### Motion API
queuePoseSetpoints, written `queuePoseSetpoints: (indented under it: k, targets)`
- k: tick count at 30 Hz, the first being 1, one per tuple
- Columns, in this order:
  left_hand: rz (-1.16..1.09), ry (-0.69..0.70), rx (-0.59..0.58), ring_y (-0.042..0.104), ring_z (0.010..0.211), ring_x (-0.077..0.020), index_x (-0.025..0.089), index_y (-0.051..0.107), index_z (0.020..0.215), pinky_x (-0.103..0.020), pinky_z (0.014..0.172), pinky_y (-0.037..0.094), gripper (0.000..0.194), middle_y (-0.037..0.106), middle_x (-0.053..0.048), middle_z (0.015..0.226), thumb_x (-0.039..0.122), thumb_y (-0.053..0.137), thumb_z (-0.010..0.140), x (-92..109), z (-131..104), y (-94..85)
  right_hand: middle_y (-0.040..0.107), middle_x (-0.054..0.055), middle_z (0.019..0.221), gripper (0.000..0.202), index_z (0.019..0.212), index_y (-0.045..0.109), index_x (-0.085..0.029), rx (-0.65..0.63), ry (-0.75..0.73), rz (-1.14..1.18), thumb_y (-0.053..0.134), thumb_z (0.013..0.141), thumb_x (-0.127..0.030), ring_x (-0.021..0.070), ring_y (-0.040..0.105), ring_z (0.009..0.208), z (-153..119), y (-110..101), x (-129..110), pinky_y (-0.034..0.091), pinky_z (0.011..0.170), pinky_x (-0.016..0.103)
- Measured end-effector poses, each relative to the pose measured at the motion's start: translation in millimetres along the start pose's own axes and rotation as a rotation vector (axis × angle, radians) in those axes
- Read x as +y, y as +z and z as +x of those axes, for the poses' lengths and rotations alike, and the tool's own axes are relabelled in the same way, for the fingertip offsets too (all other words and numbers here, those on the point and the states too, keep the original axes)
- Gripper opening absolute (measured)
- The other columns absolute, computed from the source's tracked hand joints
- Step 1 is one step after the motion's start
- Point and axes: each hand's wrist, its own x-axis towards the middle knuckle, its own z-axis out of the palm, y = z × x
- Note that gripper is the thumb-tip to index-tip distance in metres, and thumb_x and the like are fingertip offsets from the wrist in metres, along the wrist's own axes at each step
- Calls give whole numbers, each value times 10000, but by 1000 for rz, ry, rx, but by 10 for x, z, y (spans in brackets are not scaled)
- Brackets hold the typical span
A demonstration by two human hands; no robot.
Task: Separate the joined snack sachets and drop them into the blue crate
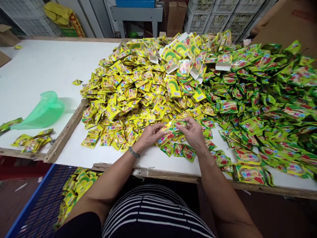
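Observation:
My left hand (pixel 150 135) grips a small yellow-and-green carton (pixel 167 135) with a watermelon picture, low over the front of the white table. In my right hand (pixel 195 135) a small green watermelon packet (pixel 180 124) is pinched between thumb and fingers, close beside the carton's top end. Just below both hands lie several green packets (pixel 183 151). A large heap of yellow packets (pixel 128 96) rises beyond my left hand, and a heap of green packets (pixel 260 96) fills the right side. Flattened or open cartons (pixel 173 86) rest on top between the heaps.
A wooden divider (pixel 66 132) borders the work area on the left. Past it lie a green translucent plastic scoop (pixel 44 110) and a few yellow packets (pixel 33 142). Under the table edge a blue crate (pixel 37 198) holds filled cartons. Stacked white crates (pixel 213 16) stand behind.

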Motion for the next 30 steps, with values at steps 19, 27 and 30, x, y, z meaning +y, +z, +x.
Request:
queuePoseSetpoints:
  k: [19, 27, 30]
  targets:
    - [-374, -232, -59, 562, 617, -109, 134, 704, 816, -231, 577, 413, 331, 688, -28, 761, 359, 811, 597, -27, 28, 79, 638, -13, 763, 387, 1000, 570, -232, -92, -7, 127, 736, 678, -371, 161, 620, 691, -66, 140, -105, 522, 667, 311]
    - [-371, -194, 6, 595, 661, -116, 130, 709, 890, -242, 646, 455, 299, 711, -22, 816, 316, 767, 663, -77, 18, 108, 694, 6, 777, 510, 1326, 409, -218, -131, -92, 34, 559, 872, -393, 170, 639, 688, -180, 249, -226, 508, 655, 311]
    - [-304, -99, 25, 623, 753, -137, 126, 705, 874, -248, 728, 470, 245, 716, -28, 853, 292, 739, 698, -122, 32, 135, 643, -43, 653, 489, 1348, 404, -209, -245, -117, -67, 522, 907, -383, 140, 570, 558, -212, 301, -235, 479, 585, 281]
